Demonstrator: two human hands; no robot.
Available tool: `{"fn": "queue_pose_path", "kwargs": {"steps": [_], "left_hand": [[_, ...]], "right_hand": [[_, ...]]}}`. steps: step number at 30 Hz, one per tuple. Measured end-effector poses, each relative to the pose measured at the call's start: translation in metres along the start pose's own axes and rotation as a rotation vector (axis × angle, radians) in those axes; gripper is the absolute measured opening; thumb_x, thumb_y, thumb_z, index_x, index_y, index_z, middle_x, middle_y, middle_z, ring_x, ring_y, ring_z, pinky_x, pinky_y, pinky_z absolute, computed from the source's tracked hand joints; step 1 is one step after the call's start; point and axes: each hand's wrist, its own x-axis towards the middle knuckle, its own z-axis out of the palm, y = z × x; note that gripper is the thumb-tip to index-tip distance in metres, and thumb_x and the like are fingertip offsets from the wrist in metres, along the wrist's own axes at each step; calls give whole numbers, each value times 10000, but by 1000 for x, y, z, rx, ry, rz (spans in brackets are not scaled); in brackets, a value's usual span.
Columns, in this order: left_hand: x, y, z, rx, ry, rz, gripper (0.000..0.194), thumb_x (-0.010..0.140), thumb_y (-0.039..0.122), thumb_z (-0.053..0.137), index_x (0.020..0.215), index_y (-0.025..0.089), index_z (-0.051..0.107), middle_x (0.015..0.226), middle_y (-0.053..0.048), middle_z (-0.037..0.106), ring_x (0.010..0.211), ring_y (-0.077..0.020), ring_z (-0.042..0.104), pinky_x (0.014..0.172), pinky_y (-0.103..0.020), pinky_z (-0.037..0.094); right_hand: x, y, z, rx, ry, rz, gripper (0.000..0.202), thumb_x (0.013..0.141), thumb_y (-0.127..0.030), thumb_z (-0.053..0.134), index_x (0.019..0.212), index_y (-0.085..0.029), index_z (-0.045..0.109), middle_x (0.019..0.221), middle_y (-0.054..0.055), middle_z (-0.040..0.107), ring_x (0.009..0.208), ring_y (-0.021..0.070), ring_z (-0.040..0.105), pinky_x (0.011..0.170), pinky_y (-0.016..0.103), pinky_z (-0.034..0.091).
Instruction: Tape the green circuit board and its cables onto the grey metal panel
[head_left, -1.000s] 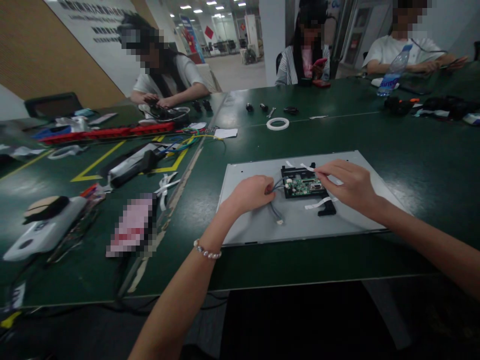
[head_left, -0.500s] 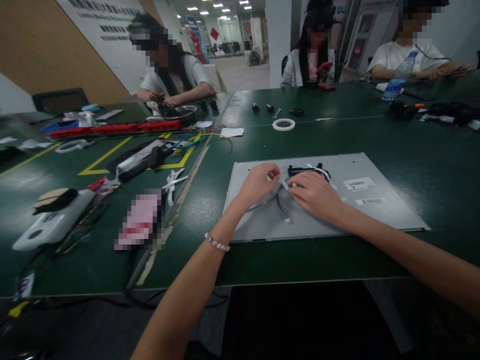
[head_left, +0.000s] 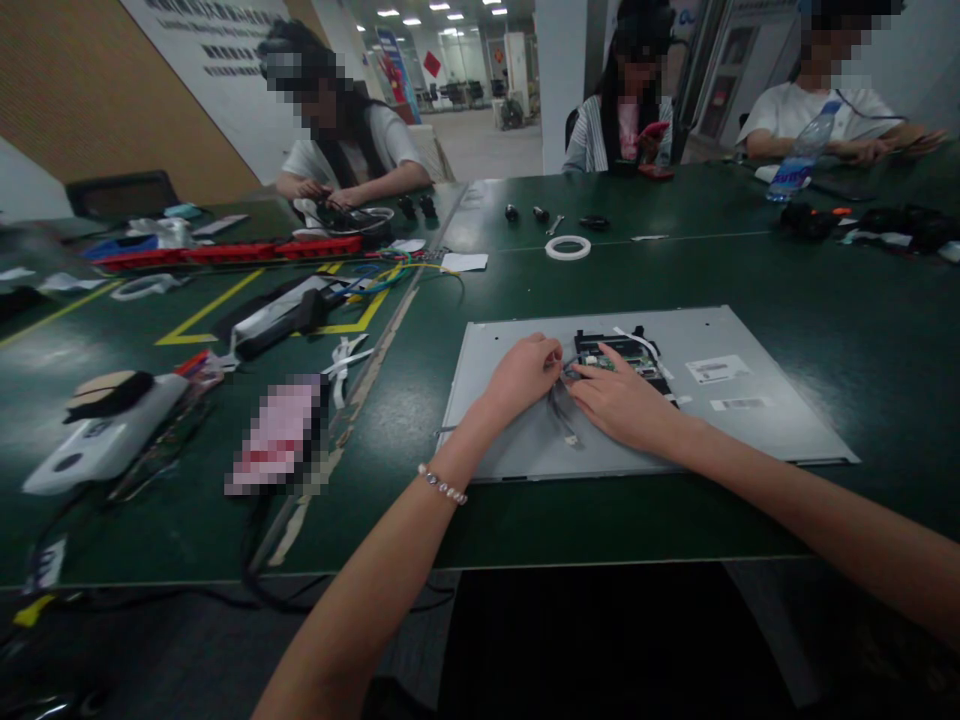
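A flat grey metal panel (head_left: pixel 517 460), like the back of a display, lies on the green table. Near its middle sits a black frame with a green circuit board (head_left: pixel 600 358) and a curved white strip (head_left: pixel 637 340). Grey cables (head_left: pixel 559 412) with a pale plug end run across the metal. My left hand (head_left: pixel 525 375) is closed in a pinch on the cable just left of the frame. Opposite it, my right hand (head_left: pixel 626 405) lies with fingers spread, one on the board's edge and others against the cable. Fingertip contact is partly hidden.
A tape roll (head_left: pixel 568 248), a small wrench (head_left: pixel 556 225) and a water bottle (head_left: pixel 806 155) stand farther back. Left are a white device (head_left: pixel 105 435), a pixelated pink item (head_left: pixel 277 435) and a red strip (head_left: pixel 232 252). Three people sit across the table.
My right hand has shifted down and spread its fingers, uncovering more of the circuit board and black frame. My left hand has moved slightly right and down, and its fingers are closer together.
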Motion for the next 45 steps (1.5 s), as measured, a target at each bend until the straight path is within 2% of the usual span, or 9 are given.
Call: {"fn": "queue_pose_path", "kwargs": {"steps": [4, 12, 17, 20, 24, 26, 29, 36, 45], "left_hand": [[1, -1, 3, 5, -12, -32, 146, 838, 134, 485, 913, 153, 609, 895, -58, 585, 828, -164, 575, 777, -273, 454], [1, 0, 2, 83, -22, -61, 179, 857, 121, 440, 948, 154, 590, 916, -78, 594, 867, -190, 567, 786, -294, 440], [0, -3, 0, 182, -10, -107, 179, 855, 120, 432, 956, 154, 576, 910, -89, 600, 879, -212, 566, 781, -312, 432], [-1, -3, -2, 218, -1, -130, 209, 847, 110, 428, 1001, 154, 562, 943, -102, 611, 917, -231, 566, 779, -324, 432], [-2, -1, -6, 204, 54, -193, 239, 846, 105, 426, 1050, 156, 540, 1014, -107, 617, 938, -229, 573, 780, -323, 437], [-3, 0, -7, 189, 86, -204, 230, 854, 120, 428, 1056, 152, 533, 1039, -107, 617, 936, -225, 577, 780, -322, 441], [-3, 0, -7, 181, 109, -224, 215, 855, 135, 431, 1043, 155, 533, 1036, -101, 621, 924, -222, 585, 771, -321, 447], [-4, -10, -2, 151, 140, -257, 190, 831, 123, 446, 988, 169, 543, 991, -84, 630, 880, -211, 597, 755, -318, 456], [-5, -15, -2, 131, 138, -255, 179, 825, 109, 472, 963, 174, 564, 961, -84, 606, 912, -225, 584, 792, -344, 463]], "right_hand": [[-3, -10, -11, -52, -2, -60, 260, 927, -181, 402, 971, -154, 657, 972, 102, 692, 1212, 255, 506, 1101, 637, 152], [-10, -15, -20, -31, -31, -96, 278, 930, -168, 377, 884, -151, 651, 870, 93, 700, 1140, 222, 566, 1128, 599, 154], [-29, 2, -30, 122, 36, -43, 274, 942, -207, 399, 1043, -146, 647, 1057, 83, 686, 1125, 191, 584, 1136, 537, 228], [-55, 27, -33, 229, 71, 131, 307, 920, -237, 453, 1174, -153, 604, 1190, 93, 635, 1155, 210, 566, 1060, 504, 381], [-100, 67, -33, 550, 175, 588, 408, 888, -326, 531, 1278, -205, 538, 1292, 110, 570, 1139, 237, 587, 896, 435, 541], [-119, 82, -35, 832, 193, 759, 384, 886, -360, 542, 1246, -228, 557, 1296, 114, 568, 1101, 234, 614, 858, 388, 568], [-129, 92, -44, 1203, 153, 909, 336, 883, -393, 550, 1178, -237, 590, 1271, 110, 588, 1077, 231, 629, 912, 367, 545], [-98, 81, -62, 1552, -28, 1077, 416, 823, -444, 628, 1199, -270, 588, 1361, 55, 522, 1140, 243, 589, 1045, 382, 441], [-71, 81, -61, 1770, -34, 1105, 366, 781, -374, 692, 1119, -243, 634, 1341, 65, 537, 1136, 268, 589, 1006, 414, 481]]}}
